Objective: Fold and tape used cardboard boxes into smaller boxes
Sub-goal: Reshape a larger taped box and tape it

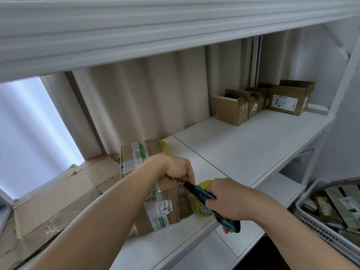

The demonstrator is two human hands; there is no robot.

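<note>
A worn brown cardboard box point(165, 209) with green-printed tape and a white label stands on the white shelf point(243, 145). My left hand point(175, 168) grips its top right edge, fingers curled over the flap. My right hand point(228, 199) holds a teal utility knife point(206, 195) whose dark blade tip meets the clear tape at the box's top corner, just below my left fingers. A yellow tape roll point(204, 209) stands on the shelf behind the knife, partly hidden by my right hand.
Large flattened cardboard point(58, 201) lies at the left. Several small open boxes point(259, 102) stand at the shelf's back right. Another yellow roll point(163, 146) peeks out behind the box. A white basket of flat cardboard pieces point(331, 211) sits at the lower right.
</note>
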